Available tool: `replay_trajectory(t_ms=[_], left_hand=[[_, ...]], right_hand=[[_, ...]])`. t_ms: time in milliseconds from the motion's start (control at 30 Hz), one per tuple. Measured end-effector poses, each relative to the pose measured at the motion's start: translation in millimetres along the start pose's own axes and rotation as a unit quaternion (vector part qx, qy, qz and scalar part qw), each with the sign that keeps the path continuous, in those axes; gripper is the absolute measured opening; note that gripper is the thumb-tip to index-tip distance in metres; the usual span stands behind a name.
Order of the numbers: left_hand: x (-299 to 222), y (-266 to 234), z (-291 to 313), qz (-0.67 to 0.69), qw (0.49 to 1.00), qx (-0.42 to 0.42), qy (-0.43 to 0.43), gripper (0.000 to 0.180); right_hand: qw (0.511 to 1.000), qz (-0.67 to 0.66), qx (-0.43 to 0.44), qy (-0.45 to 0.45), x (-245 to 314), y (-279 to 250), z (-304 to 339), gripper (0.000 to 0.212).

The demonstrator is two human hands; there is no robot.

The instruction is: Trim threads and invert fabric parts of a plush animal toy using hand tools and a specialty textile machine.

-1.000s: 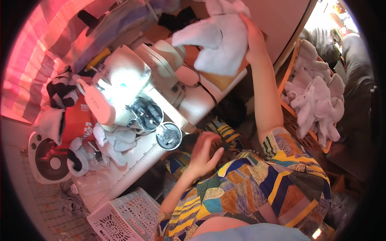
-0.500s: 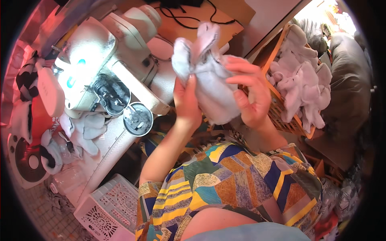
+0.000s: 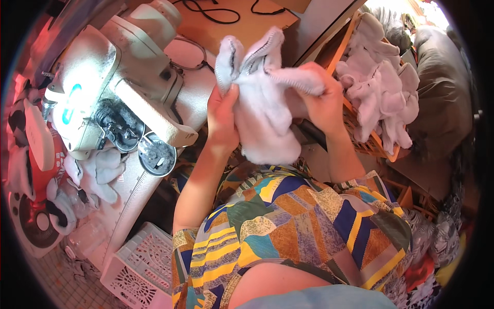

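Note:
A fluffy white plush piece is held up in front of me, with dark stitching along the edges of its long lobes. Two lobes point up and away, and a third sticks out to the right. My left hand grips its left side below the upper lobes, thumb on top. At the right-hand lobe, my right hand is closed, its fingertips partly hidden behind the fabric. The broad lower end of the piece hangs free between my forearms.
To the left stands a lit, pale sewing machine with a round lint-covered part. White plush pieces lie by it. On the right, an orange basket holds many similar pieces. A white plastic basket sits lower left.
The plush piece has turned and now spreads its right lobe outward. My right hand, previously open beside it, has closed on that lobe. The view has shifted slightly.

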State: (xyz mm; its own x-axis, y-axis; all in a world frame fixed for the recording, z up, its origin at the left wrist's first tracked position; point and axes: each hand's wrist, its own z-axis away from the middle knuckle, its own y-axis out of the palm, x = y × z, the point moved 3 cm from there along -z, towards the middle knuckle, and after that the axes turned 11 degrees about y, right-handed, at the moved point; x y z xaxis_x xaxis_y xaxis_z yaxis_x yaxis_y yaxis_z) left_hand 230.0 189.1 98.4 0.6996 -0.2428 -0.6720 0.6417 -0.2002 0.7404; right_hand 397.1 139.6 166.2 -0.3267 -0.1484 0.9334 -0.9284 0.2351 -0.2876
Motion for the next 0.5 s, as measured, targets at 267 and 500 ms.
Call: replay_trajectory(t_ms=[267,500], left_hand=[[7.0,-14.3,-8.1,-0.081,0.995,-0.057,-0.009,0.029],[8.3,-22.5,-26.6,-0.057,0.995,-0.074,-0.02,0.029]], right_hand=[[0.982,-0.177,-0.009,0.07,-26.6,2.5,-10.1,0.055],[0.981,0.16,0.097,-0.056,-30.2,19.7,21.2,0.071]])
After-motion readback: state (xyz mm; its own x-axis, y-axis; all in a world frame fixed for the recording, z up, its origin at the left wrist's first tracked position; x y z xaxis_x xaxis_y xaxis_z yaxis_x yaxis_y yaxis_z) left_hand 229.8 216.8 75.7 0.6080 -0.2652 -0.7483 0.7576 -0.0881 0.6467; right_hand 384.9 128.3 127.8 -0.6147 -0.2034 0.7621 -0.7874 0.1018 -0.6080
